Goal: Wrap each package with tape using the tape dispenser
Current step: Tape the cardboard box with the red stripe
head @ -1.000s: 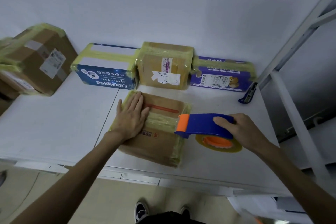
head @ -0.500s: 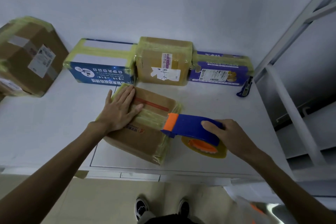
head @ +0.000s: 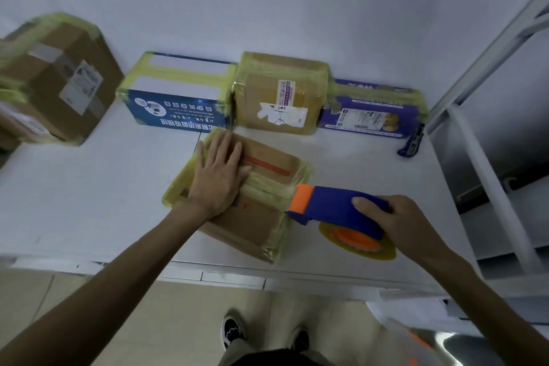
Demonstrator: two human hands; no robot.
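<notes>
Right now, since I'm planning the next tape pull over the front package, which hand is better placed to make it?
Right. The right hand grips the tape dispenser, its orange nose at the right edge of the front package; the left hand lies flat on top, pinning it.

Dim, bluish light lies evenly on the table (head: 89,187); shadows are soft and faint. The wide lens bends its front edge, and the cardboard box (head: 56,80) at its left end is blurred.

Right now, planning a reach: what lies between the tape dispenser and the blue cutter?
Only bare white table, in the head view, separates the tape dispenser from the blue cutter.
</notes>
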